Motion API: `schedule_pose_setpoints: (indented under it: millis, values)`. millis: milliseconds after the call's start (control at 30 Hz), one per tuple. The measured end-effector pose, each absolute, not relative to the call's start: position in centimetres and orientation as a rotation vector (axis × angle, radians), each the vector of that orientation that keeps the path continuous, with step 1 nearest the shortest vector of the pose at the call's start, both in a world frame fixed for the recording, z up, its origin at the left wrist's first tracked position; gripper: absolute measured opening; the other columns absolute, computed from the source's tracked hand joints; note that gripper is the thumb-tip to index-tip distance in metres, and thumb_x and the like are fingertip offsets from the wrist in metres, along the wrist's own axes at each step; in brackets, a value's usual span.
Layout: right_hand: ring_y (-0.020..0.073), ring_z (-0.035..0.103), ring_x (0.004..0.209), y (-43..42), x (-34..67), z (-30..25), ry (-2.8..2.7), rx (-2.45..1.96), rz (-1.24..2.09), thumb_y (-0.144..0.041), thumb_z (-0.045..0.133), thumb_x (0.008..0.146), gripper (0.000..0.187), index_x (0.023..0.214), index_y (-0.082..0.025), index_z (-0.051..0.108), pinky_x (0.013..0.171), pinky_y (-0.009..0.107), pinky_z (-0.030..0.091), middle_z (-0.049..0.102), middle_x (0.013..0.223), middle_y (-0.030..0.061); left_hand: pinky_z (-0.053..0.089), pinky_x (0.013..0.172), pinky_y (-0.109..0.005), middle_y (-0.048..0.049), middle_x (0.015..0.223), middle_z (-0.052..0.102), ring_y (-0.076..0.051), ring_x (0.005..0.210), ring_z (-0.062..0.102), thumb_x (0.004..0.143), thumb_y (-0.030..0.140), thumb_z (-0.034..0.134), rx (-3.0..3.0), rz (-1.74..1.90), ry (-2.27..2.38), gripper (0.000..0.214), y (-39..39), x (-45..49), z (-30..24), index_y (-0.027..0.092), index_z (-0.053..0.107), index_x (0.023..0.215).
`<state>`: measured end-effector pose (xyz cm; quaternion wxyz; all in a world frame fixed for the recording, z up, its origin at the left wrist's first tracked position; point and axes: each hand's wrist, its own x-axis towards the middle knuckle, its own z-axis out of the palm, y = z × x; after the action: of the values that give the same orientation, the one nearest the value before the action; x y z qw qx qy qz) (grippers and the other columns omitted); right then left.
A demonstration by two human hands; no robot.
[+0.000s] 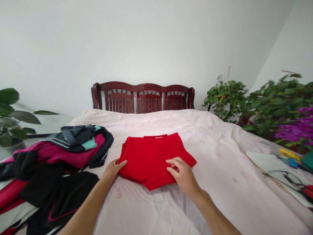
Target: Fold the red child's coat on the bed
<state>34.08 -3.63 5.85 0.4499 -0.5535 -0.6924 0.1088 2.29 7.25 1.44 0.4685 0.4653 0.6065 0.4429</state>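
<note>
A folded red garment (154, 156) lies on the bed in front of me, its lower edge uneven and its right corner sticking out. Folding hides what kind of garment it is. At its left edge, my left hand (114, 168) grips the cloth, thumb on top and fingers partly hidden beneath. My right hand (182, 174) is over the lower right part of the garment. Its thumb and forefinger are bent with a small gap between them, and no cloth shows in that gap.
On the left is a heap of clothes (70, 163) in black, magenta and grey. A pale pink sheet (220, 182) covers the bed, with a dark wooden headboard (149, 98) behind. Glasses (286, 178) rest on an open book (259, 160) at right, near potted plants (227, 101).
</note>
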Motion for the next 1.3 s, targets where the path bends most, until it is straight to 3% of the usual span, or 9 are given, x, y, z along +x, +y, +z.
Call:
schedule_pose_setpoints:
  millis: [133, 233, 333, 433, 500, 600, 733, 1000, 1300]
  values:
    - [0.0202, 0.063, 0.095, -3.8, 33.3, 5.7, -1.845, -1.439, 0.284, -0.014, 0.056, 0.084, 0.023, 0.099, -0.022, 0.073, 0.089, 0.034, 0.05, 0.068, 0.098, 0.0046, 0.05, 0.097, -0.04, -0.0216, 0.125, 0.065, -0.031, 0.113, 0.065, 0.078, 0.032, 0.073, 1.12, 1.165, 1.685, 0.063, 6.4, 3.0, 2.0, 0.004, 0.054, 0.131]
    - [0.0202, 0.062, 0.098, -3.8, 33.9, 5.4, -1.91, -1.434, 0.232, -0.012, 0.055, 0.087, 0.024, 0.097, -0.022, 0.073, 0.091, 0.034, 0.049, 0.068, 0.097, 0.0048, 0.043, 0.105, -0.041, -0.0174, 0.138, 0.054, -0.029, 0.125, 0.055, 0.084, 0.038, 0.064, 1.138, 1.364, 1.814, 0.058, 3.0, 4.6, 2.3, 0.013, 0.05, 0.134]
    - [0.0198, 0.061, 0.095, -3.9, 34.3, 5.5, -2.004, -1.448, 0.161, -0.012, 0.055, 0.089, 0.023, 0.097, -0.023, 0.073, 0.088, 0.032, 0.048, 0.067, 0.094, 0.0043, 0.051, 0.084, -0.032, -0.0063, 0.104, 0.066, -0.021, 0.095, 0.064, 0.085, 0.043, 0.062, 1.028, 1.507, 1.629, 0.04, -2.9, 7.7, 2.0, 0.018, 0.058, 0.116]
    - [0.0193, 0.06, 0.095, -3.9, 34.2, 5.8, -2.102, -1.471, 0.087, -0.012, 0.056, 0.09, 0.023, 0.099, -0.023, 0.074, 0.087, 0.031, 0.048, 0.066, 0.094, 0.0039, 0.046, 0.058, -0.022, -0.0008, 0.076, 0.064, -0.013, 0.066, 0.062, 0.077, 0.04, 0.075, 0.661, 1.027, 1.128, 0.029, -8.3, 11.8, 1.6, 0.018, 0.062, 0.091]
    - [0.0188, 0.06, 0.094, -3.8, 34.1, 6.0, -2.157, -1.499, 0.045, -0.012, 0.057, 0.091, 0.022, 0.099, -0.023, 0.074, 0.086, 0.029, 0.048, 0.066, 0.094, 0.0036, 0.05, 0.06, -0.021, -0.0063, 0.085, 0.07, -0.014, 0.07, 0.067, 0.076, 0.033, 0.08, 0.348, 0.805, 0.93, 0.026, -10.1, 14.5, 1.7, 0.016, 0.063, 0.088]
    - [0.0187, 0.06, 0.093, -3.7, 33.8, 6.6, -2.229, -1.559, -0.023, -0.013, 0.057, 0.091, 0.02, 0.096, -0.023, 0.074, 0.083, 0.028, 0.047, 0.065, 0.092, 0.0033, 0.056, 0.071, -0.023, -0.0115, 0.095, 0.073, -0.016, 0.078, 0.071, 0.082, 0.021, 0.075, 0.045, 0.855, 0.802, 0.014, -9.8, 17.9, 2.5, 0.015, 0.065, 0.087]
    - [0.0184, 0.06, 0.089, -3.5, 33.3, 7.2, -2.312, -1.645, -0.141, -0.015, 0.056, 0.093, 0.02, 0.083, -0.022, 0.071, 0.078, 0.028, 0.045, 0.065, 0.088, 0.0028, 0.057, 0.062, -0.02, -0.0055, 0.074, 0.07, -0.012, 0.064, 0.067, 0.089, 0.018, 0.066, -0.12, 0.981, 0.731, 0.008, -7.3, 21.0, 3.5, 0.014, 0.067, 0.082]
    - [0.0205, 0.06, 0.084, -3.1, 32.7, 7.4, -2.514, -1.613, -0.422, -0.008, 0.05, 0.092, 0.02, 0.082, -0.018, 0.065, 0.067, 0.03, 0.042, 0.065, 0.089, 0.0061, 0.051, 0.054, -0.016, -0.0029, 0.076, 0.071, -0.008, 0.057, 0.063, 0.087, 0.013, 0.067, -0.114, 1.158, 0.761, 0.006, -6.8, 22.7, 1.5, 0.015, 0.068, 0.082]
    - [0.0151, 0.06, 0.082, -3.6, 34.2, 8.6, -2.128, -1.395, 0.006, -0.015, 0.048, 0.095, 0.014, 0.087, -0.021, 0.058, 0.075, 0.026, 0.043, 0.062, 0.089, 0.0013, 0.045, 0.06, -0.021, 0.0037, 0.063, 0.06, -0.009, 0.056, 0.055, 0.073, 0.021, 0.082, 0.087, 1.307, 0.773, 0.021, -6.8, 22.9, 0.8, 0.021, 0.061, 0.071]
